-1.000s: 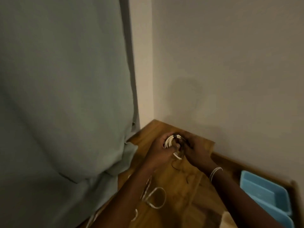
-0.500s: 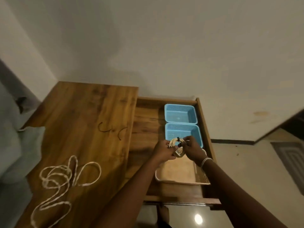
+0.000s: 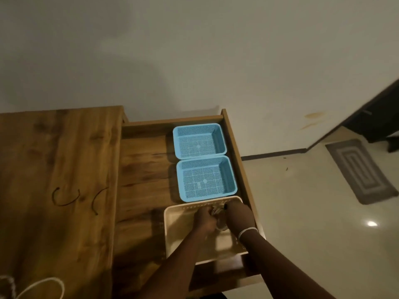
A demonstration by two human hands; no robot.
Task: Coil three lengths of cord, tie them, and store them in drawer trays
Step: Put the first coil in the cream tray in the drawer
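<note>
Desk (image 3: 58,169): wood top, left half of view; its right edge runs beside the open drawer (image 3: 142,169), which sits lower. We see two short dark ties (image 3: 64,198) lying on the top nr that edge, apart from each other. At the bottom-left corner loose white cord (image 3: 41,285) lies on the top, partly cut off by the view edge.

Drawer: pulled out, wall at its back, right side wall next to open floor (image 3: 302,212). Left part of the drawer floor is bare wood, w/ open room between the desk edge and the trays. Trays stand in a row along the right wall: far blue tray (image 3: 177,143), near blue tray (image 3: 181,182) just beside it, then cream tray (image 3: 172,229) closest to us, its far rim touching or just short of the near blue tray – we cannot tell which. Floor beyond: grey mat (image 3: 362,171), well apart from the drawer.

Hands: left hand (image 3: 204,220) and right hand (image 3: 239,215) are close together, both lowered inside the cream tray nr its far-right corner. Coiled cord (image 3: 219,219) sits between them; fingers of both hands curl on it, left on its left side, right on its right and top. Coil is blurred & mostly hidden by the hands; we cannot tell if it touches the tray bottom. White band (image 3: 247,231) on the right wrist.
</note>
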